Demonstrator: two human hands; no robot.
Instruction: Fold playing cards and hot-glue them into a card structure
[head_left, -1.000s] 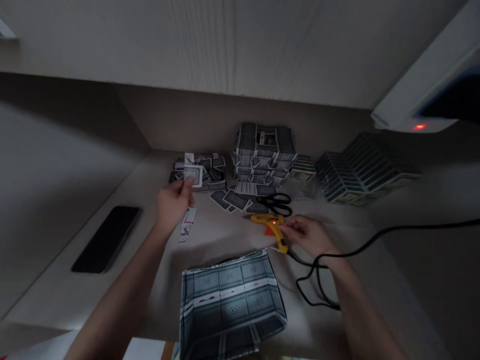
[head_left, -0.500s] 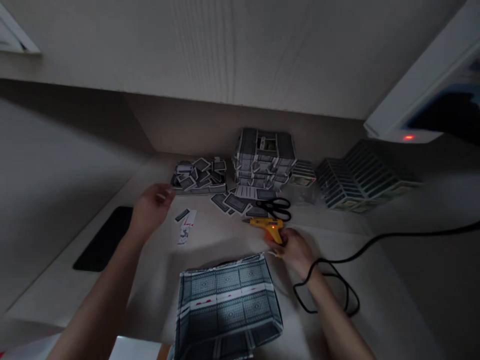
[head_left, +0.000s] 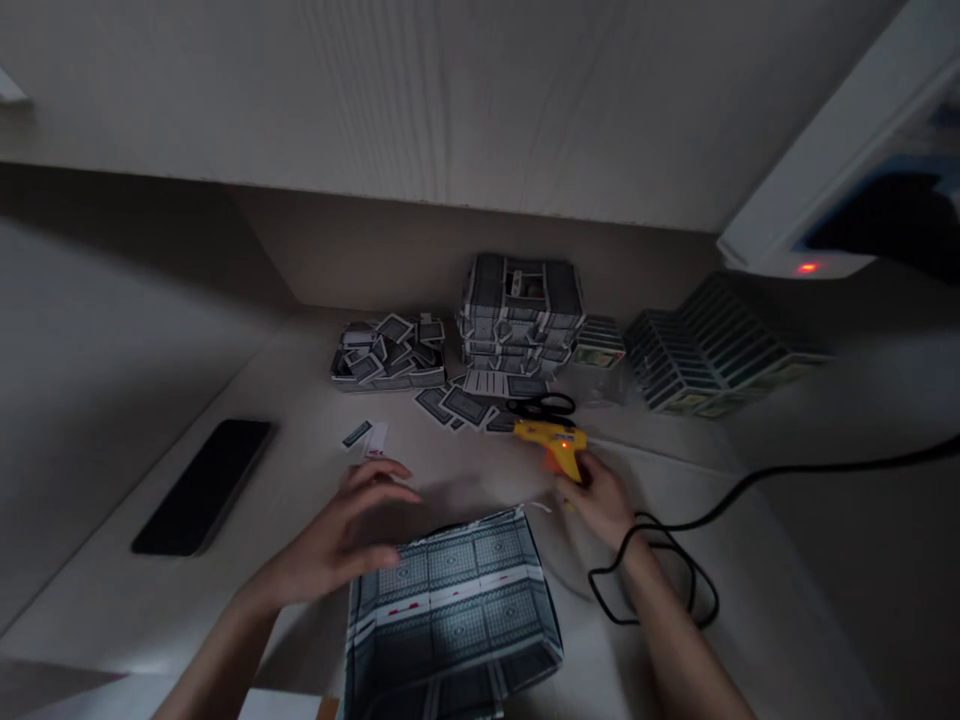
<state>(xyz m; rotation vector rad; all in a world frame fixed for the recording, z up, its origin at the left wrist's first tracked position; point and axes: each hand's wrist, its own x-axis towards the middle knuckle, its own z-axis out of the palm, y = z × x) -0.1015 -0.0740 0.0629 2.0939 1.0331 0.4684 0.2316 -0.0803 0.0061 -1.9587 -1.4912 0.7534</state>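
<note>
My right hand (head_left: 600, 500) grips a yellow hot glue gun (head_left: 553, 440) by its handle, its nozzle pointing left and a small red light glowing on its side. With fingers spread, my left hand (head_left: 345, 535) reaches over the upper left corner of a box made of playing cards (head_left: 461, 610); whether the thumb touches it I cannot tell. The box's grey patterned card backs face me, with a white strip across the middle. Behind the left hand lie a few loose card pieces (head_left: 375, 440), partly covered by the fingers.
A tray of cut cards (head_left: 390, 380) and a stacked card structure (head_left: 521, 315) stand at the back, with loose cards (head_left: 465, 405) and black scissors (head_left: 544, 404) before them. Card packs (head_left: 720, 350) stand right. A phone (head_left: 202, 490) lies left; a black cable (head_left: 712, 520) loops near my right wrist.
My left hand has come from beside the card tray down to the card box, its fingers spreading. The glue gun has shifted slightly right in my right hand.
</note>
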